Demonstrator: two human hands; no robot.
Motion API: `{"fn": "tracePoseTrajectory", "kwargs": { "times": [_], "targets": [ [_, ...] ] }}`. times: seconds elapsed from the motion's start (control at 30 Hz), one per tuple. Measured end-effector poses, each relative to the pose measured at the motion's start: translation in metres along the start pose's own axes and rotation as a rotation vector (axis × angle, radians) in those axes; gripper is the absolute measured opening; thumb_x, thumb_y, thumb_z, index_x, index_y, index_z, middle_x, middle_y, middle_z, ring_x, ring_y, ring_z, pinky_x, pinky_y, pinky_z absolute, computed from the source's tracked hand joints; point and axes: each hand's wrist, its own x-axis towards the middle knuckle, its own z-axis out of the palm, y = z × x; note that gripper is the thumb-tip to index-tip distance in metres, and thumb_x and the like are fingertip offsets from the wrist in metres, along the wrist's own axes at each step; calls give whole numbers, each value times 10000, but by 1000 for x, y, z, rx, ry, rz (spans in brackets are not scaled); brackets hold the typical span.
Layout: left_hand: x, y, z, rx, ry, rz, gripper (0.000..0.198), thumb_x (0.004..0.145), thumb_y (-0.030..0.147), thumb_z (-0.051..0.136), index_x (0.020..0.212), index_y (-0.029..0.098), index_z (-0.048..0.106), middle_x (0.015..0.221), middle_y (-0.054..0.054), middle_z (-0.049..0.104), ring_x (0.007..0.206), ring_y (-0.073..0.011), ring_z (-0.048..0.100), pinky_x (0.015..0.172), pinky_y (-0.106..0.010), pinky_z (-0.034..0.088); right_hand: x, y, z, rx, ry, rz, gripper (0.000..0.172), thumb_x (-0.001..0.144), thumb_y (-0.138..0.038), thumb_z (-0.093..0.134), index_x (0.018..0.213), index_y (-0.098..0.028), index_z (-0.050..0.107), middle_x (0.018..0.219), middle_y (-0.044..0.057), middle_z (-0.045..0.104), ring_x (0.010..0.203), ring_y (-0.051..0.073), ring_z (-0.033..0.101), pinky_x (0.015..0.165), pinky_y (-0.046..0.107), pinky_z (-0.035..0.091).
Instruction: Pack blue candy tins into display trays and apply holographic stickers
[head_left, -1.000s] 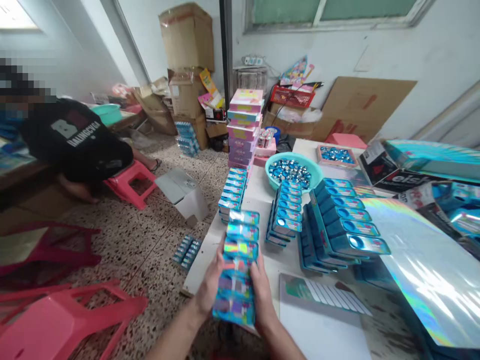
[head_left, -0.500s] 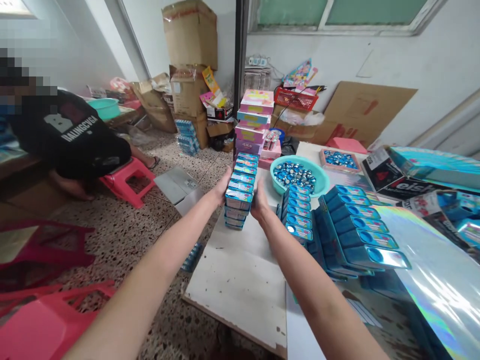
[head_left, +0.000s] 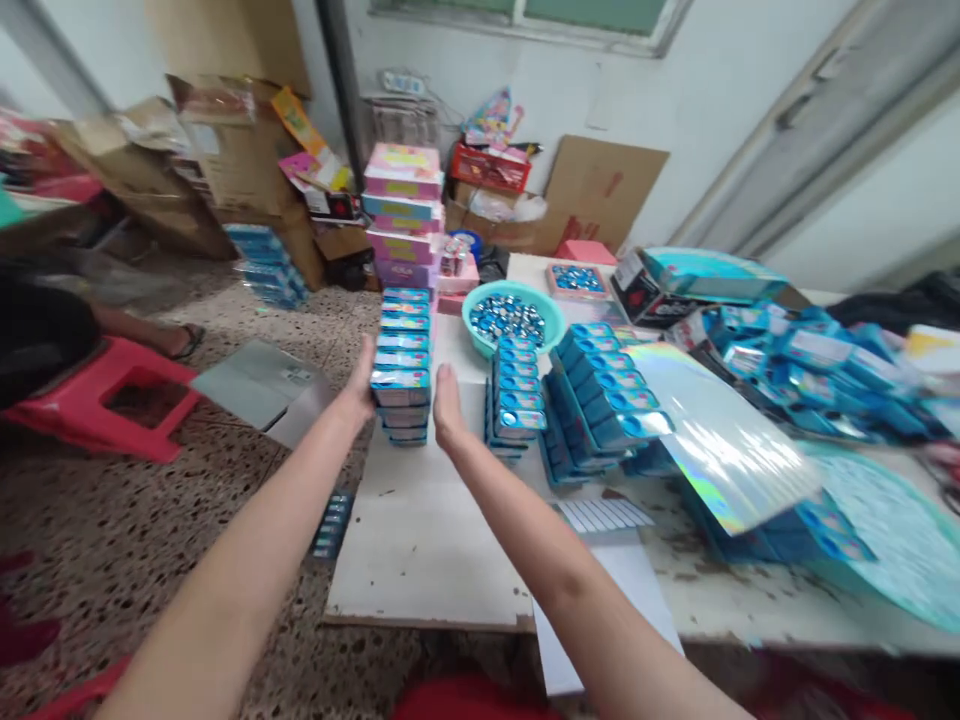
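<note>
A stacked row of small blue boxes (head_left: 403, 362) with printed fronts stands at the left of the white table (head_left: 420, 540). My left hand (head_left: 360, 388) lies along its left side, touching or very near it, with part of the fingers hidden. On the other side, my right hand (head_left: 448, 405) is held upright and flat, a small gap between it and the boxes. A narrower row of blue boxes with round holes (head_left: 517, 385) is just right of that hand. Larger blue trays (head_left: 604, 385) are stacked beyond it.
A turquoise basin (head_left: 555, 335) holds many small shiny round pieces. Pink and purple boxes (head_left: 405, 215) are piled behind the row. A glossy sheet (head_left: 727, 450) lies over blue trays at right. A red stool (head_left: 142, 395) and a person's leg are at left.
The view has swung right, bringing more of the table's right side into sight. My right hand has come away from the blue boxes; my left hand stays by them.
</note>
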Motion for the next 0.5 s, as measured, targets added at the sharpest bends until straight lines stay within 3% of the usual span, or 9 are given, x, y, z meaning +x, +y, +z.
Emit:
{"fn": "tracePoseTrajectory", "kwargs": {
  "times": [0.07,0.13,0.17,0.2,0.23,0.33,0.37,0.43,0.5],
  "targets": [
    [-18,-21,-19,154,301,149,558,876,609,339,1005,130,592,906,-83,662,902,-206,623,871,-375,489,-53,15,-42,-150,69,-55,545,894,-513,400,1305,-161,466,1335,125,511,1216,218,486,1023,409,395],
    [-48,-63,-41,438,725,382,348,841,469,471,914,145,574,870,-36,623,863,-175,590,878,-348,462,-112,32,-99,-287,-69,-219,321,886,-390,493,1133,-216,603,1112,78,648,1020,185,597,896,342,480],
    [-66,-91,-50,628,844,452,285,795,426,528,859,152,571,849,-25,604,869,-179,572,894,-350,443,-138,40,-130,-376,-78,-295,215,884,-325,510,1021,-232,647,987,52,681,936,170,616,865,327,485],
    [-85,-122,-55,776,834,459,256,764,413,544,810,163,566,814,-18,587,856,-187,558,885,-353,439,-160,48,-163,-472,-18,-338,162,875,-283,527,956,-235,659,917,41,689,885,164,621,842,323,487],
    [-103,-153,-53,862,730,405,248,757,420,534,786,175,559,772,-12,572,815,-188,552,848,-349,452,-177,54,-195,-568,70,-336,155,870,-267,531,951,-225,657,909,52,685,882,172,616,822,329,492],
    [-134,-232,-12,966,128,274,253,784,431,504,846,203,594,870,-39,612,829,-197,576,788,-327,476,-192,65,-279,-770,366,-197,231,855,-342,531,981,-174,628,938,113,652,868,217,597,751,379,507],
    [-134,-251,10,989,-10,253,248,803,407,489,894,206,604,924,-51,618,845,-197,584,789,-326,478,-187,66,-300,-811,470,-158,273,853,-373,524,996,-157,611,950,131,632,864,228,586,720,384,510],
    [-119,-273,59,1105,-121,247,252,850,347,443,958,194,612,1001,-80,619,943,-217,577,851,-347,456,-172,66,-326,-883,598,-170,316,851,-405,518,1012,-141,585,977,151,599,905,245,560,715,396,505],
    [-96,-281,99,1300,-155,234,265,846,345,489,1012,181,616,1065,-107,607,1040,-254,538,908,-381,417,-155,65,-336,-952,535,-269,279,855,-391,518,995,-158,586,977,136,601,952,251,541,784,421,484]
  ]
}}
